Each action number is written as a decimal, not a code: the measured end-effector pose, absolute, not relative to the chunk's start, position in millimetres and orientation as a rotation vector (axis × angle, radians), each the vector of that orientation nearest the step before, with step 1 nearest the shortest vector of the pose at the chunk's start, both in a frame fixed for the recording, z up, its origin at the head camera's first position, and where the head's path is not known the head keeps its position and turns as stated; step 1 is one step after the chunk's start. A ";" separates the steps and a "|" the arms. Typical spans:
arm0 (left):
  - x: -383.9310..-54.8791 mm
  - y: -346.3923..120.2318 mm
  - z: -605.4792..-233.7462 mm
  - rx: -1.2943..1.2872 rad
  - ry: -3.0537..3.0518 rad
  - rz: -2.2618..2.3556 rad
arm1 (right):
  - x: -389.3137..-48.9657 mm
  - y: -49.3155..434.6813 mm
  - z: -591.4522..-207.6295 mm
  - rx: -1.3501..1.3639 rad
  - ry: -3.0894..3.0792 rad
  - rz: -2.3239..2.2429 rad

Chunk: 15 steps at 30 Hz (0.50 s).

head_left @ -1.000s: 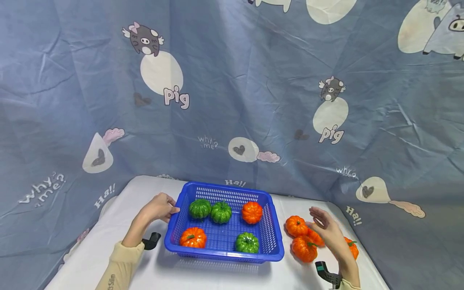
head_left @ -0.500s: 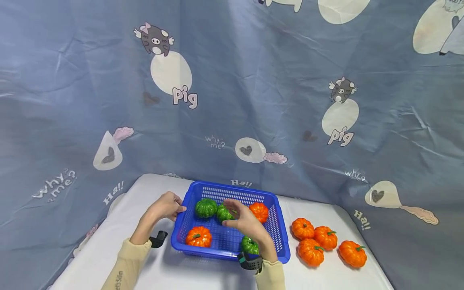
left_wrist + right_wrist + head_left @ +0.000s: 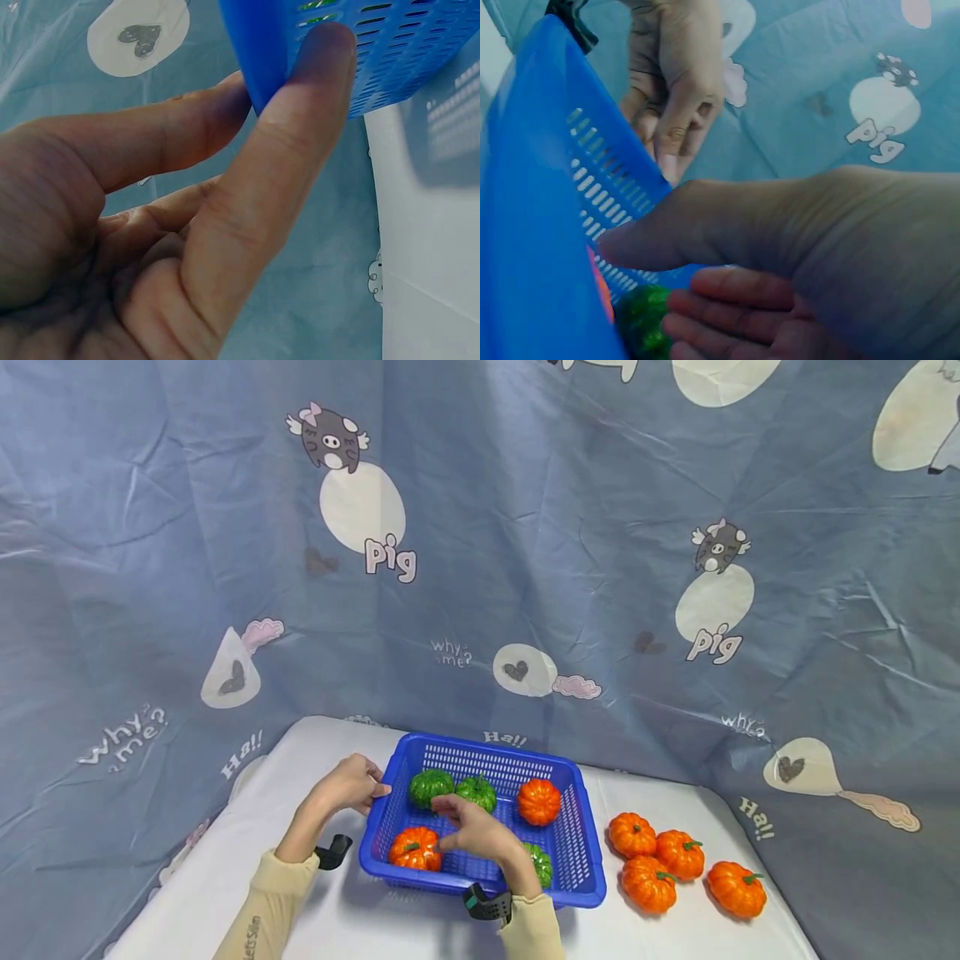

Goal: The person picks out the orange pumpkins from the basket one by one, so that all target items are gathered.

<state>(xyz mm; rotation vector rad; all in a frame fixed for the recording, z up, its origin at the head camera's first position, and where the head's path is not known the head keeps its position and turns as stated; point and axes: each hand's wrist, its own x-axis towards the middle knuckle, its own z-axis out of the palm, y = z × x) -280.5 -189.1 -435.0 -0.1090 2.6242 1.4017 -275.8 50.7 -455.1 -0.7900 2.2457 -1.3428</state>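
A blue plastic basket [image 3: 576,842] stands on the table and holds small toy pumpkins. My left hand [image 3: 351,783] pinches its left rim [image 3: 259,52] between thumb and finger. Over the basket's front left part hovers my right hand [image 3: 483,833], fingers apart and nothing between them. An orange pumpkin [image 3: 414,850] lies just beside its thumb. Behind that hand sit two green pumpkins [image 3: 431,788], side by side; one green pumpkin [image 3: 641,322] shows below the fingers in the right wrist view. Another green pumpkin [image 3: 540,865] is partly hidden by the right forearm.
A second orange pumpkin [image 3: 538,802] sits at the back right inside the basket. Several orange pumpkins [image 3: 679,855] with green stems lie on the white tabletop [image 3: 637,935] to the right. A blue printed cloth [image 3: 465,560] hangs behind the table.
My right hand has moved left from above the orange pumpkins on the table to over the basket's front left. The left hand keeps its hold on the rim. The head view has shifted slightly.
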 end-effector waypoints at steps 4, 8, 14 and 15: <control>-279.7 -188.2 -434.5 -0.112 2.611 1.411 | -271.2 44.3 -458.0 -0.762 2.331 -1.203; -279.0 -187.5 -433.4 -0.106 2.606 1.414 | -265.9 39.1 -460.2 -0.800 2.464 -0.925; -276.8 -189.7 -431.3 -0.092 2.624 1.399 | -261.6 31.0 -462.5 -0.852 2.588 -0.698; -276.2 -190.2 -431.0 -0.090 2.624 1.400 | -261.1 29.8 -462.9 -0.846 2.593 -0.701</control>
